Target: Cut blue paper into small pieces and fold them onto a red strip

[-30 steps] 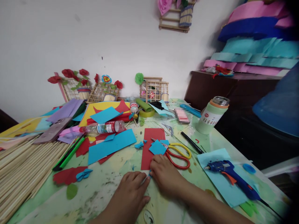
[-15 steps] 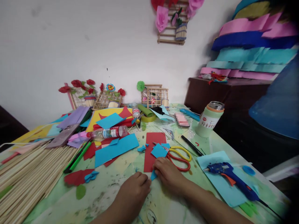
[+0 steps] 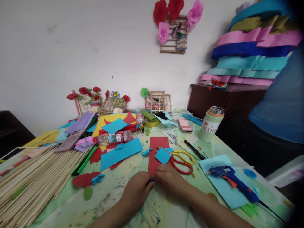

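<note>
My left hand (image 3: 137, 189) and my right hand (image 3: 169, 178) meet over the near middle of the table, fingers pinched together. Between their fingertips shows a sliver of a small piece of blue paper (image 3: 152, 180); most of it is hidden. Just beyond my right hand lies a sheet of red paper (image 3: 155, 158). Scissors (image 3: 181, 162) with one yellow and one red handle lie partly on it, a blue paper square (image 3: 162, 155) over their blades. Small folded blue paper bits (image 3: 145, 152) rest to the left of the red sheet.
Bamboo sticks (image 3: 40, 183) and a green marker (image 3: 85, 161) cover the left side. A plastic bottle (image 3: 116, 136) lies across coloured papers. To the right are a black pen (image 3: 194, 149), a blue glue gun (image 3: 234, 180) on light-blue paper (image 3: 225, 198) and an open green jar (image 3: 210, 126).
My hands have come closer together, and less of the blue paper piece shows between them. The view has tilted up slightly, showing more of the wall flowers.
</note>
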`<act>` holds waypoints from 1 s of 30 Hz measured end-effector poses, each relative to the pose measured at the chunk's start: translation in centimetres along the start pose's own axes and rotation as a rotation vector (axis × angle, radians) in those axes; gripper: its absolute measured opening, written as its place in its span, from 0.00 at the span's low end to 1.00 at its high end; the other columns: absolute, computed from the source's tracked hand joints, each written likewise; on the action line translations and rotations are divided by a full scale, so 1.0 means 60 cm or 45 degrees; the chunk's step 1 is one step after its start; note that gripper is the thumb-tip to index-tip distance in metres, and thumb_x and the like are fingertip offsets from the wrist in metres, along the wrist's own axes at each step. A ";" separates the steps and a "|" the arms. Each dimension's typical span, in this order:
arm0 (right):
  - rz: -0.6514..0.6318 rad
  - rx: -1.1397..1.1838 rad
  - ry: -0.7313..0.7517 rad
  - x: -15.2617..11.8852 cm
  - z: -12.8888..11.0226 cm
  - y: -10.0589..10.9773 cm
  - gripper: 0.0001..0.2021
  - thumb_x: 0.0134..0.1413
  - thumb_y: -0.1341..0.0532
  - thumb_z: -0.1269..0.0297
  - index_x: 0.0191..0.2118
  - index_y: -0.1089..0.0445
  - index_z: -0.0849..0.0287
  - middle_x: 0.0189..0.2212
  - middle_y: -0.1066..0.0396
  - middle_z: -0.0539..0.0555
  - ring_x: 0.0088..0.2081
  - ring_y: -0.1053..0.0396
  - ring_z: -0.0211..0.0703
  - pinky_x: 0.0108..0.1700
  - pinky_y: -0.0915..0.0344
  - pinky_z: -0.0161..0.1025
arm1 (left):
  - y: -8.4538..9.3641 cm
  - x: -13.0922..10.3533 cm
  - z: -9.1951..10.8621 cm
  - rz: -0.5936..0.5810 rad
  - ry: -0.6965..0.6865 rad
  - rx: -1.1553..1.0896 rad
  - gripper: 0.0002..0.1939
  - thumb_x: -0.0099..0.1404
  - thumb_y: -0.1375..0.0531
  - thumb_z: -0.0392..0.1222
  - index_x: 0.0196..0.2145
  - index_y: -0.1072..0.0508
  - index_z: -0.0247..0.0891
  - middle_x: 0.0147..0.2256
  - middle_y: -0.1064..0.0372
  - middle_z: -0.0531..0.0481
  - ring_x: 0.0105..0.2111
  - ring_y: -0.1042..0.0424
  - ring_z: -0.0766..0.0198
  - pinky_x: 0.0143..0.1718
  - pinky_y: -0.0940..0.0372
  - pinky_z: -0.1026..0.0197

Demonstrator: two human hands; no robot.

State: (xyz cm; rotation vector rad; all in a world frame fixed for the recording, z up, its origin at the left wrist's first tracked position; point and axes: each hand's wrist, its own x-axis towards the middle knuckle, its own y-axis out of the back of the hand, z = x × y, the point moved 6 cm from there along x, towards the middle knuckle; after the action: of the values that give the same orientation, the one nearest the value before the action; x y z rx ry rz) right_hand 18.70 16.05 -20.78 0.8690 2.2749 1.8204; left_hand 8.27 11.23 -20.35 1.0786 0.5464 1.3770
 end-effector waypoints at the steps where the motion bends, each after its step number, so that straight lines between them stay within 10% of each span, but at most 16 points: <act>1: 0.002 -0.014 -0.021 -0.001 -0.001 0.004 0.06 0.57 0.45 0.68 0.34 0.30 0.57 0.31 0.30 0.51 0.35 0.35 0.39 0.37 0.43 0.34 | 0.002 0.001 -0.003 0.006 0.043 -0.058 0.06 0.61 0.45 0.37 0.32 0.28 0.39 0.32 0.28 0.48 0.33 0.31 0.59 0.35 0.37 0.57; 9: 0.170 -0.253 -0.603 -0.035 0.103 0.077 0.10 0.51 0.45 0.69 0.41 0.34 0.65 0.40 0.33 0.64 0.44 0.38 0.54 0.46 0.46 0.45 | -0.015 0.002 -0.069 0.069 0.747 -1.260 0.14 0.54 0.40 0.51 0.28 0.34 0.37 0.21 0.30 0.53 0.20 0.32 0.66 0.23 0.40 0.65; 21: 0.202 -0.313 -0.767 -0.049 0.143 0.093 0.14 0.54 0.46 0.59 0.42 0.38 0.64 0.36 0.31 0.62 0.38 0.32 0.51 0.36 0.41 0.40 | -0.005 0.005 -0.099 0.289 0.865 -1.759 0.22 0.44 0.31 0.51 0.30 0.33 0.35 0.23 0.28 0.51 0.23 0.32 0.70 0.25 0.38 0.68; 30: 0.757 0.142 -0.848 -0.063 0.160 0.136 0.28 0.50 0.43 0.58 0.56 0.47 0.61 0.45 0.31 0.62 0.44 0.31 0.53 0.42 0.35 0.45 | -0.002 0.004 -0.099 0.337 0.845 -1.820 0.21 0.45 0.31 0.49 0.31 0.33 0.35 0.23 0.28 0.51 0.22 0.32 0.70 0.25 0.39 0.68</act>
State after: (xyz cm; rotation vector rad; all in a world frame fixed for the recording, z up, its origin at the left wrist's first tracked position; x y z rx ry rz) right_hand 28.84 23.48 -16.94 1.9733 1.7945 1.2451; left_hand 3.37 13.16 -23.07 -0.4994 -0.2139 1.8181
